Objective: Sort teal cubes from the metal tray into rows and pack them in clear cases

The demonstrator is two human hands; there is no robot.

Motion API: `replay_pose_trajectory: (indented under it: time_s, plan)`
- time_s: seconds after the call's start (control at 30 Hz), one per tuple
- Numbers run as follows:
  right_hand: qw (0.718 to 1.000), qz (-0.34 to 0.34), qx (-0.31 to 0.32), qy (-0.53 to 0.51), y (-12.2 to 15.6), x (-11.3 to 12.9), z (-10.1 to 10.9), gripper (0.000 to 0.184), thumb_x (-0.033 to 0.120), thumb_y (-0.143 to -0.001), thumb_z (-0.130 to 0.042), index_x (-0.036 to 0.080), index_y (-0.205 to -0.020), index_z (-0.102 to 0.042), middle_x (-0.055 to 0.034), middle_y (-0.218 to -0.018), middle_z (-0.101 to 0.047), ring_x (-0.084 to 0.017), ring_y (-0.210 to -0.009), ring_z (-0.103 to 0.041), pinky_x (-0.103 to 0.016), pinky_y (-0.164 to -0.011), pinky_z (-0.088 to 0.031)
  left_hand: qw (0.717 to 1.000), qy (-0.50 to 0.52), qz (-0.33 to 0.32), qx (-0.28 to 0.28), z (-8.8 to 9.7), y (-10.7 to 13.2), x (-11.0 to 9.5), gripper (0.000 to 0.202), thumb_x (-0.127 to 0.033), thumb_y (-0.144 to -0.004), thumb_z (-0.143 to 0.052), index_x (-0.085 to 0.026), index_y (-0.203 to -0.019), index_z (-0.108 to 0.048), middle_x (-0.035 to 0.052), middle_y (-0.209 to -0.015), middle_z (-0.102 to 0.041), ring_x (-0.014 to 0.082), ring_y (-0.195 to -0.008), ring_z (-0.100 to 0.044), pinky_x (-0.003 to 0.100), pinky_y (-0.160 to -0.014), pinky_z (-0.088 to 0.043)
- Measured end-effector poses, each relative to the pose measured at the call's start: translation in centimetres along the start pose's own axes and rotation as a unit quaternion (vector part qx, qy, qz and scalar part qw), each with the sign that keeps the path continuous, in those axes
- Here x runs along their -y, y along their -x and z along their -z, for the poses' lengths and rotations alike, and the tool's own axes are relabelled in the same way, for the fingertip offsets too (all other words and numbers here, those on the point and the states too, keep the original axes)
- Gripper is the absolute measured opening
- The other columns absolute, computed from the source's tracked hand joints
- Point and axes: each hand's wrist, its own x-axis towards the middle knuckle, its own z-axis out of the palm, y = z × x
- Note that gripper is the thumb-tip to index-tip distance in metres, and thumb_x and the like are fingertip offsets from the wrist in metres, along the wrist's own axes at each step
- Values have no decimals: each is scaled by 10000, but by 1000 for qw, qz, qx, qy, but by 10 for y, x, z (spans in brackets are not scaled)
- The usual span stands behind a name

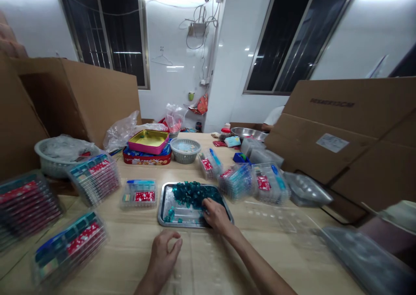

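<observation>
The right hand (216, 214) is bunched among translucent teal chunks (191, 193) on a rectangular silver metal tray (187, 214) — any grip hidden; the left hand (164, 248) — half-open, empty — is near its front edge.

Free counter (128, 240) between left hand (162, 250) and nearest case stack (73, 249). Tray (190, 215) and single case (139, 196) obstruct forward passage.

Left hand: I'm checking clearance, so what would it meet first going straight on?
The left hand would probably first meet the rectangular silver metal tray, at its near rim, though depth is unclear.
</observation>
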Motion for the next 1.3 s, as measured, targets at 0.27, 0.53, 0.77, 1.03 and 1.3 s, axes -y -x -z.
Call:
replay_pose_trajectory:
  time_s: [0.27,0.53,0.77,1.03,1.3]
  plan:
    - [769,-106,139,-615,21,60,-8,265,256,-567,-705,142,-729,-529,26,-625,-548,-77,-525,-466,-208,-526,-402,946,305,71,85,0,-26,-17,484,-359,-528,-741,-93,-900,-584,72,-916,-662,42,-788,-591,113,-711,-454]
    - [830,-145,149,-518,15,72,-38,214,295,-568,-579,163,-700,-474,44,-542,-503,-82,-443,-440,-219,-454,-409,979,154,82,106,11,-34,-6,423,-362,-586,-637,-114,-909,-525,-76,-534,-465,-33,-460,-390,83,-486,-282]
    - [944,-105,60,-307,22,78,-52,50,135,-611,-493,149,-585,-534,-14,-553,-555,-159,-603,-535,-254,-599,-371,996,-37,72,39,-4,-44,14,145,-137,-601,-527,-85,-674,-641,-34,-522,-511,-31,-503,-353,109,-559,-207]
    - [995,-25,-1,-97,15,64,-42,174,146,-746,-482,172,-745,-654,-41,-743,-654,-161,-718,-590,-228,-655,-384,992,-119,36,3,-12,-39,22,201,-176,-679,-475,-131,-703,-670,17,-738,-620,6,-648,-431,126,-671,-249]
    - [993,-55,-97,-37,-46,16,-14,166,109,-756,-465,134,-841,-605,-124,-949,-593,-244,-960,-509,-334,-858,-355,993,-110,29,6,-9,-39,24,262,-251,-729,-425,-132,-702,-656,11,-704,-613,-1,-615,-414,132,-648,-238]
